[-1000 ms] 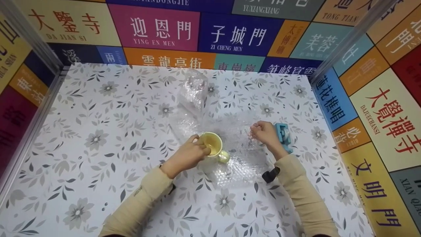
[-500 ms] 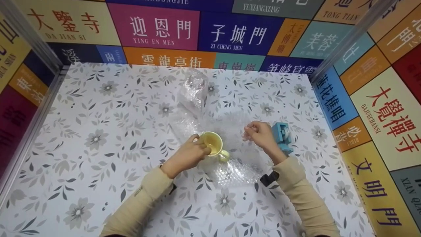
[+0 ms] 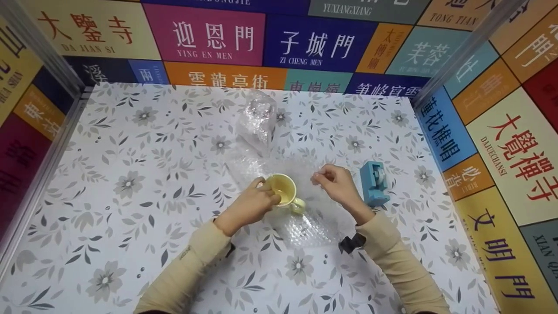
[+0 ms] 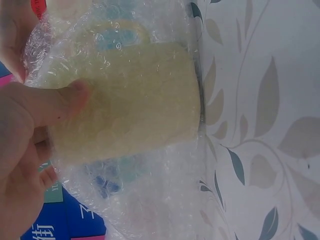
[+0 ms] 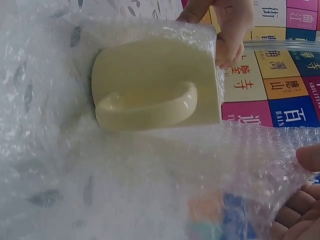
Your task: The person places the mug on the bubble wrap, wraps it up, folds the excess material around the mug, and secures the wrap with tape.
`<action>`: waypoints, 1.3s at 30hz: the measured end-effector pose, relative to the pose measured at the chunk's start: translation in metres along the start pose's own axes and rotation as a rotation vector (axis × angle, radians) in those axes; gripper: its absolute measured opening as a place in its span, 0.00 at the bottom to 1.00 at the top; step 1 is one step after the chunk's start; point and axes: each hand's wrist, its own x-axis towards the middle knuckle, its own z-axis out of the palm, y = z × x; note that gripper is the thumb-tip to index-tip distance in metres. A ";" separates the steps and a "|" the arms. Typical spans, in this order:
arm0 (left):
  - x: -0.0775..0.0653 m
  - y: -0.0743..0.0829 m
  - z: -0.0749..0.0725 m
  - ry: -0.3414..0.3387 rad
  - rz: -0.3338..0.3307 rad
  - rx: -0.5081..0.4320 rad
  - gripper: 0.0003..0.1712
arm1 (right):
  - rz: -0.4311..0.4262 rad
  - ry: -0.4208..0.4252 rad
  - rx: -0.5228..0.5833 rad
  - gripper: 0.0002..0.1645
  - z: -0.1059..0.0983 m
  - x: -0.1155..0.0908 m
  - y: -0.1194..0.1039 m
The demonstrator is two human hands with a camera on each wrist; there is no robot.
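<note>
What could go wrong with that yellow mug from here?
The bubble wrap might slip free, since the right hand seems to hold only its edge. The mug could tip if the left hand, pinching near its rim, pulls unevenly. Its handle sticks out, so the wrap may bunch there.

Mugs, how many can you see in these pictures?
1. The yellow mug is near the middle of the table, held by the left hand. Another could be hidden inside the bubble wrap bundle farther back; I can't tell.
</note>
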 end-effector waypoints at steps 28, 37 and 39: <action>-0.010 -0.001 0.016 0.272 -0.029 -0.057 0.15 | -0.297 -0.379 0.185 0.08 0.022 0.000 0.016; -0.027 0.010 0.020 0.407 -0.504 0.036 0.33 | -0.458 -0.426 0.009 0.05 0.028 0.010 0.039; -0.030 0.012 0.021 0.351 -0.566 0.023 0.32 | -0.500 -0.427 -0.066 0.06 0.029 0.011 0.040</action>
